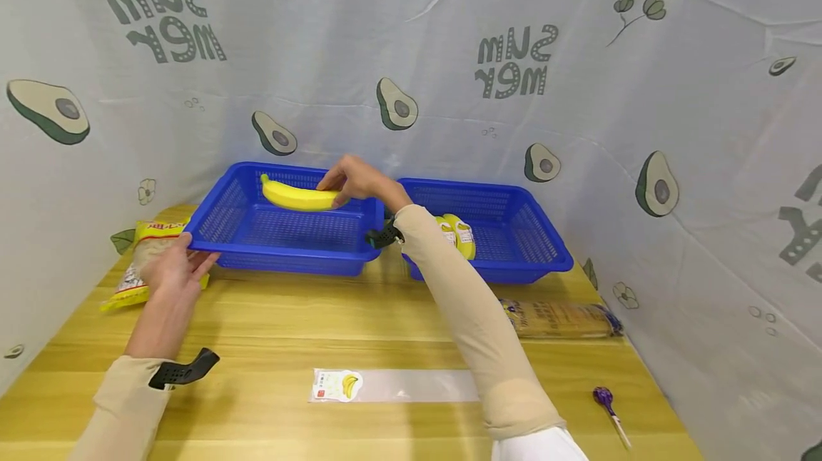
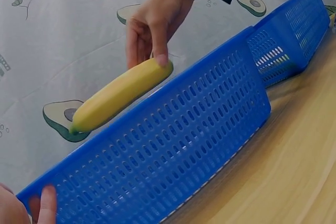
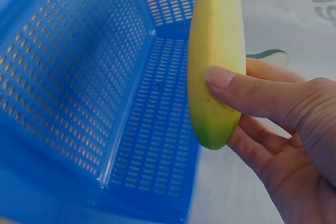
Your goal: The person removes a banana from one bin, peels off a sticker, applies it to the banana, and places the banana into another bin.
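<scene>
A yellow banana (image 1: 298, 197) is held over the left blue basket (image 1: 282, 252), its stem end pointing left. My right hand (image 1: 359, 179) pinches it near its greenish tip, thumb on one side and fingers on the other, as the right wrist view (image 3: 218, 35) of the banana shows. My left hand (image 1: 173, 268) grips the basket's front left corner, and in the left wrist view its fingers (image 2: 47, 205) lie over the rim. Through the head view, the bottom of this basket shows bare blue mesh.
A second blue basket (image 1: 514, 272) stands to the right with labelled yellow packs (image 1: 464, 238) inside. A yellow bag (image 1: 131, 282) lies left, a long brown packet (image 1: 559, 320) and a lollipop (image 1: 604, 397) right. In front is a clear sleeve with a banana label (image 1: 337, 385).
</scene>
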Demonstrator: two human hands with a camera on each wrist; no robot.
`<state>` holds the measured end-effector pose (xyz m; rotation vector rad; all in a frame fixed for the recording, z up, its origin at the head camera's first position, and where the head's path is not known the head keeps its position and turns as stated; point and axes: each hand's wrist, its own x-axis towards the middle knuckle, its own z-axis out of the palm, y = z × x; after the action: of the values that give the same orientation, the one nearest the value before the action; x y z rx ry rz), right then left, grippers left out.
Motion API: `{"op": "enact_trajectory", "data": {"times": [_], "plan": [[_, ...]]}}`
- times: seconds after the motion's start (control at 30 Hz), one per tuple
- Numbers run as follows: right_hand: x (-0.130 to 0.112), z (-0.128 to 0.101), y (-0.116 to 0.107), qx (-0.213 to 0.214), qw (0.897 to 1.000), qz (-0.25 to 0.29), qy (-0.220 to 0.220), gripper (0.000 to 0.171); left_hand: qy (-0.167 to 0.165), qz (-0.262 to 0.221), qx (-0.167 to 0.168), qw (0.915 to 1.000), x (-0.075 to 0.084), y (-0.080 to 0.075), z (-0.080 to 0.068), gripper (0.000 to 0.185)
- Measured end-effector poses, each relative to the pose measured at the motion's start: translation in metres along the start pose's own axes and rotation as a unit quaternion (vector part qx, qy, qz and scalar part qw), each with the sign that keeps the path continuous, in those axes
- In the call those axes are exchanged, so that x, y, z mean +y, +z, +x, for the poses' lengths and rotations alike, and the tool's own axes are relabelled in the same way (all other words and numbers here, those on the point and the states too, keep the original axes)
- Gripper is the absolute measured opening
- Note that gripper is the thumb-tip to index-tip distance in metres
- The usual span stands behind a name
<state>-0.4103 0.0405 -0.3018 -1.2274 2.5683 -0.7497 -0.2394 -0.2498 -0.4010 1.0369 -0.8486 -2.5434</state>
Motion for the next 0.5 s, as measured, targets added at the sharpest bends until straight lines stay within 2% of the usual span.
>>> {"op": "enact_trajectory", "data": {"times": [0.27,0.5], "plan": [[-0.008,-0.021,-0.007,0.0,1.0,-0.012,-0.015,0.039,0.02,0.041,0.006,0.9989,0.0,0.001,-0.001,0.028],[-0.016,-0.038,-0.011,-0.003,1.0,-0.007,-0.023,0.039,0.035,0.077,0.005,0.9964,0.001,0.003,-0.008,0.014]]}}
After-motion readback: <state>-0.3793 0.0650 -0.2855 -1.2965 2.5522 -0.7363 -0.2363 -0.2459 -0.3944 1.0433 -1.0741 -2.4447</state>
